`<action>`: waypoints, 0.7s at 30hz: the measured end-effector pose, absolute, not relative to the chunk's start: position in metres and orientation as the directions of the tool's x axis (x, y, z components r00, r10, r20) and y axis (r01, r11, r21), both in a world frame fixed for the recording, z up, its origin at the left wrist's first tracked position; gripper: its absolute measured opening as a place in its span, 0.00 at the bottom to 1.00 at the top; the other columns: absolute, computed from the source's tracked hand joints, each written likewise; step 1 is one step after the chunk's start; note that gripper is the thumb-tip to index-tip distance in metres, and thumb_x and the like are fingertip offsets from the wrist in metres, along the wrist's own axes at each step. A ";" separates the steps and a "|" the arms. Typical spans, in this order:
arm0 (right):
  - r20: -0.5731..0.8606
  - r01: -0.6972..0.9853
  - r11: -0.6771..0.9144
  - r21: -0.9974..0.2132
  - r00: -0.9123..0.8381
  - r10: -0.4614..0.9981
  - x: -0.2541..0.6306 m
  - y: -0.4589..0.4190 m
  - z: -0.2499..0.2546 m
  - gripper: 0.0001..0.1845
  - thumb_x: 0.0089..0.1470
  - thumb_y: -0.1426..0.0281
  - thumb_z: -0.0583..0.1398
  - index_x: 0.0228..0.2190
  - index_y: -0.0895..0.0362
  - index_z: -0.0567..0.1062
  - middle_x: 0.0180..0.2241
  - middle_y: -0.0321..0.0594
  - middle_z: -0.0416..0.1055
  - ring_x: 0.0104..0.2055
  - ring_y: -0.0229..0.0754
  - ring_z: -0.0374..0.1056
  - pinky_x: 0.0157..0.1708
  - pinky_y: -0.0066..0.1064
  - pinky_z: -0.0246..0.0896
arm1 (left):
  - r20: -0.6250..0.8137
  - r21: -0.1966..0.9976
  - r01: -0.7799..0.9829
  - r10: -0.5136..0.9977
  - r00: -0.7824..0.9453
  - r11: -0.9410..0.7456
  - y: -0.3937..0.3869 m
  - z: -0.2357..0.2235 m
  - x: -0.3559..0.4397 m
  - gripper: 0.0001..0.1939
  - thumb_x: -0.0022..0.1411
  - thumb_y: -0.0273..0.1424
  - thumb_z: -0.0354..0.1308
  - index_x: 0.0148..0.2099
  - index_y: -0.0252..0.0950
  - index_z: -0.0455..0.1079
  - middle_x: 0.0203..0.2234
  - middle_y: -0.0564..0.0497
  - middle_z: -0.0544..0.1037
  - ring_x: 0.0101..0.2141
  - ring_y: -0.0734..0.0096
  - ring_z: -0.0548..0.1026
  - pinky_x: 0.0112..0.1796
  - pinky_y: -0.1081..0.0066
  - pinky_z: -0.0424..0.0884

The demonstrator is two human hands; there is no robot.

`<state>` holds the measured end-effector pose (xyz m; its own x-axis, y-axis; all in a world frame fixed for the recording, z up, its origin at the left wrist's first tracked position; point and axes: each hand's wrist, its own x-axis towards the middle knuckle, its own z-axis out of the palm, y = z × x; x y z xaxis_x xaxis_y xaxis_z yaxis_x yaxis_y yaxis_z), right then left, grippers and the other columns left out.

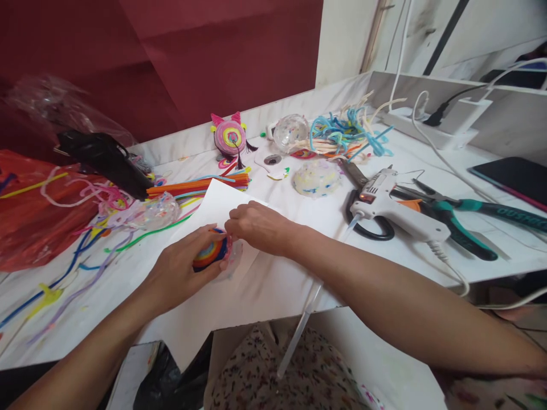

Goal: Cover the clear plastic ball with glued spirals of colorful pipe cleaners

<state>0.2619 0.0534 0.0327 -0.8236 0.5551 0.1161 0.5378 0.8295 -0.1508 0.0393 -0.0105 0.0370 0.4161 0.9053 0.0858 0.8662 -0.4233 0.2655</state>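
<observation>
My left hand point(182, 265) is closed round a rainbow-striped ball point(209, 253) that looks wound from pipe cleaners, with bands of blue, orange and yellow. Clear plastic shows along its right side. At the ball's upper right edge, my right hand point(258, 228) has its fingers pinched together; whatever is between them is hidden. Under both hands lies a sheet of white paper point(222, 199). A bundle of orange and red pipe cleaners point(196, 185) sits just behind the left hand.
A white glue gun point(395, 205) with a long glue stick lies right, near green-handled pliers point(465, 225). Clear domes point(317, 177), blue pipe cleaners point(342, 134) and a pink eared ornament point(231, 135) stand behind. Left are loose pipe cleaners and a red bag point(38, 216).
</observation>
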 end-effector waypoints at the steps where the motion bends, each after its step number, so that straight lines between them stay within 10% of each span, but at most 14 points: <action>1: 0.124 0.541 0.827 -0.153 -0.820 0.559 0.262 0.054 0.032 0.11 0.74 0.78 0.59 0.46 0.62 0.83 0.44 0.50 0.81 0.49 0.50 0.74 0.41 0.38 0.52 | 0.080 0.268 0.862 0.902 0.425 -0.430 -0.010 0.038 0.040 0.28 0.69 0.54 0.56 0.60 0.43 0.76 0.64 0.43 0.81 0.59 0.44 0.82 0.60 0.49 0.78; 21: 0.225 0.495 0.832 -0.248 -0.806 0.547 0.261 0.059 0.022 0.11 0.69 0.83 0.62 0.45 0.63 0.83 0.41 0.49 0.82 0.42 0.45 0.74 0.40 0.34 0.56 | 0.007 0.282 0.823 0.859 0.512 -0.493 -0.002 0.044 0.025 0.25 0.69 0.50 0.58 0.61 0.45 0.75 0.63 0.45 0.82 0.60 0.44 0.81 0.61 0.49 0.77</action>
